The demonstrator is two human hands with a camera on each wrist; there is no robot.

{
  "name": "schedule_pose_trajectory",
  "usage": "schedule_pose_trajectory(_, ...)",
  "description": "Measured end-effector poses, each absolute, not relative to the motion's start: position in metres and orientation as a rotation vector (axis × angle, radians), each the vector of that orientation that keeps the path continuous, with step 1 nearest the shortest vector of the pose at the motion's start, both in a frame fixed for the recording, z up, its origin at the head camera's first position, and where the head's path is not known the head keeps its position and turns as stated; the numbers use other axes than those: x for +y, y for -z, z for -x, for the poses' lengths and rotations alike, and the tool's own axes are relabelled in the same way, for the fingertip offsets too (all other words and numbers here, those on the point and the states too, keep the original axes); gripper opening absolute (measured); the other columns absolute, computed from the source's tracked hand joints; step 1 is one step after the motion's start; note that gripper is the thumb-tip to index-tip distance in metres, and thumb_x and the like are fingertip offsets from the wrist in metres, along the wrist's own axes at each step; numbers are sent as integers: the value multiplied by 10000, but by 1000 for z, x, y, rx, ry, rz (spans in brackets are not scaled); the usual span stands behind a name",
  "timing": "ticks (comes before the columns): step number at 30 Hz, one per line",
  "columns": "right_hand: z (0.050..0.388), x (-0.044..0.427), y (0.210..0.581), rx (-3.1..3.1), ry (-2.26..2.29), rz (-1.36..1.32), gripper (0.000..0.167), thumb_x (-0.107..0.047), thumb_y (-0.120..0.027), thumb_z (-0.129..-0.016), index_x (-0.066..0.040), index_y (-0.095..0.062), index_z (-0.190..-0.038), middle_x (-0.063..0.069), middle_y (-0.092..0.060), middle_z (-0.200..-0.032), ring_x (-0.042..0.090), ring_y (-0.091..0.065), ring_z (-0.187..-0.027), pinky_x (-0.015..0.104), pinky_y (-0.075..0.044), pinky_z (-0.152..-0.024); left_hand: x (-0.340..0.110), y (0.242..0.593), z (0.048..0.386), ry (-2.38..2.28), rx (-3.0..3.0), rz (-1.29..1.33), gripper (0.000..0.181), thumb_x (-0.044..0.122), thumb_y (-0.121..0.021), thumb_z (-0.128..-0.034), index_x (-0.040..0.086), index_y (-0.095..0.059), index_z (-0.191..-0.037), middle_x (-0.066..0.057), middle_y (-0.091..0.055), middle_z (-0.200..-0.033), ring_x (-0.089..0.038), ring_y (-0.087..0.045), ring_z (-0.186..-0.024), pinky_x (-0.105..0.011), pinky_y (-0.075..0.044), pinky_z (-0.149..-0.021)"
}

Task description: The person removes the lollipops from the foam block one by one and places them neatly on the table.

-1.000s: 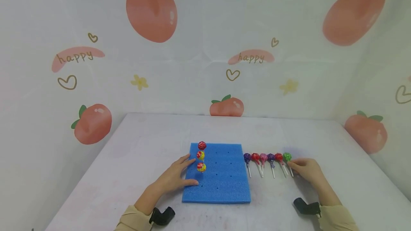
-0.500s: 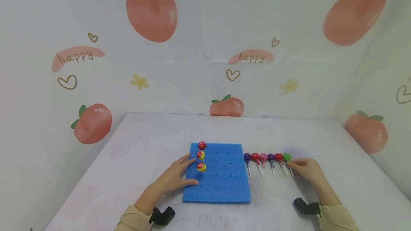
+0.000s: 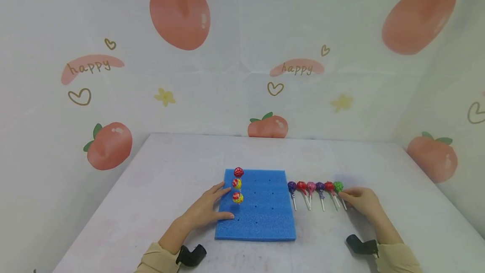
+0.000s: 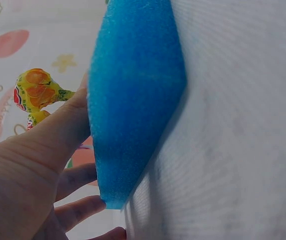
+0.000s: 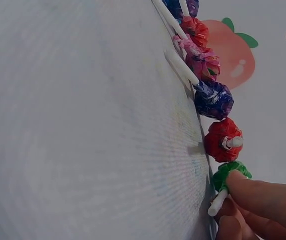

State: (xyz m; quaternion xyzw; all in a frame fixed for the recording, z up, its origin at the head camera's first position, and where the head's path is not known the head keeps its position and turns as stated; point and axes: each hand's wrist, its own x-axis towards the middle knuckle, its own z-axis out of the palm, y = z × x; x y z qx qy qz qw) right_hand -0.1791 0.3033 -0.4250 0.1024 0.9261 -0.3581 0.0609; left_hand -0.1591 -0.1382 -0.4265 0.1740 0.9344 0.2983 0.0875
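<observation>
A blue foam board [image 3: 265,231] with small holes lies on the table. My left hand [image 3: 204,209] rests on its left edge, fingers spread and thumb on top. In the left wrist view the thumb and fingers [image 4: 80,207] touch the foam [image 4: 132,100]. Three lollipops stand upright in the board's left column: a red one [image 3: 238,172], a yellow-and-red one [image 3: 236,183] and another yellow-and-red lollipop [image 3: 238,197]. My right hand [image 3: 363,200] pinches a green lollipop [image 3: 338,186] near its head, thumb on the wrapper in the right wrist view; its stick [image 5: 217,204] points out below.
Right of the board several lollipops lie in a row: purple [image 3: 291,186], red [image 3: 301,185], pink [image 3: 311,186], another purple lollipop [image 3: 320,186] and another red lollipop [image 3: 329,186]. The white table [image 3: 182,151] ends at a fruit-printed backdrop [image 3: 227,96].
</observation>
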Motion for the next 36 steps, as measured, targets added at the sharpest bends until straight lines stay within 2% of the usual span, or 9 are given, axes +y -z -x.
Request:
schedule_pose_trajectory(10, 178, 303, 423, 2786, 1089, -309, 437, -295, -639, -859, 99, -632, -1048, 200, -683, -917, 139, -592, -739, 225, -461, -596, -138, 425, 158, -889, 2777, -521, 778, 456, -729, -758, 105, -440, -1389, -179, -313, -1504, -423, -302, -1374, -615, -329, -1052)
schedule_pose_trajectory(19, 177, 304, 423, 2767, 1103, -350, 470, -329, -650, -850, 87, -626, -1068, 117, -680, -855, 150, -565, -740, 223, -445, -586, -137, 424, 157, -886, 2775, -519, 776, 448, -728, -761, 105, -435, -1392, -180, -312, -1505, -421, -301, -1374, -616, -328, -1052)
schedule_pose_trajectory(23, 176, 303, 420, 2759, 1130, -348, 479, -326, -644, -853, 94, -613, -1081, 132, -683, -871, 144, -582, -738, 230, -459, -591, -137, 424, 158, -890, 2775, -509, 779, 447, -732, -757, 105, -436, -1391, -176, -315, -1504, -417, -301, -1376, -615, -326, -1054)
schedule_pose_trajectory(27, 176, 301, 414, 2778, 1124, -329, 462, -308, -624, -872, 93, -603, -1100, 191, -683, -931, 160, -610, -761, 256, -484, -615, -137, 423, 158, -890, 2780, -508, 779, 453, -730, -757, 110, -438, -1392, -172, -317, -1504, -411, -304, -1377, -607, -331, -1056)
schedule_pose_trajectory(33, 176, 291, 404, 2807, 1084, -318, 483, -365, -612, -881, 47, -610, -1133, 258, -621, -1117, 312, -587, -955, 386, -507, -725, -138, 423, 158, -890, 2781, -517, 779, 452, -729, -758, 106, -437, -1391, -176, -319, -1503, -414, -307, -1374, -610, -334, -1052)
schedule_pose_trajectory(36, 176, 284, 401, 2833, 1070, -284, 468, -373, -611, -884, 29, -623, -1125, 253, -614, -1130, 341, -558, -999, 408, -510, -746, -138, 423, 157, -889, 2780, -524, 779, 451, -729, -758, 103, -437, -1391, -182, -317, -1502, -420, -306, -1372, -615, -331, -1051)
